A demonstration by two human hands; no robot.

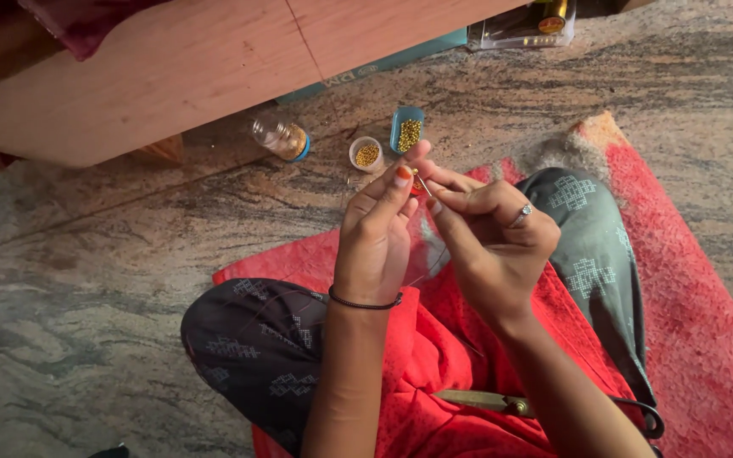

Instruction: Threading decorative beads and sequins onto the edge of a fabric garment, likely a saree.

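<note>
Person sits cross-legged on red mat [706, 339] on stone floor [86, 280]; both hands raised close together over lap, prob. so fine work stays near the eyes. Left hand [375, 233]: grip pressed together, thumb & forefinger pinching a thin needle [425, 186] w/ small gold bead at tip. Right hand [489, 242]: fingers curled, pinching thread; ring on one finger. Beads kept just ahead, w/in reach: round cup [366, 153], blue lid [407, 130], tipped glass jar [280, 137] near wooden furniture edge [171, 68].

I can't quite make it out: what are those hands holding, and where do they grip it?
Left hand and right hand pinch a thin needle between fingertips, near its middle; a bead cannot be told.
</note>
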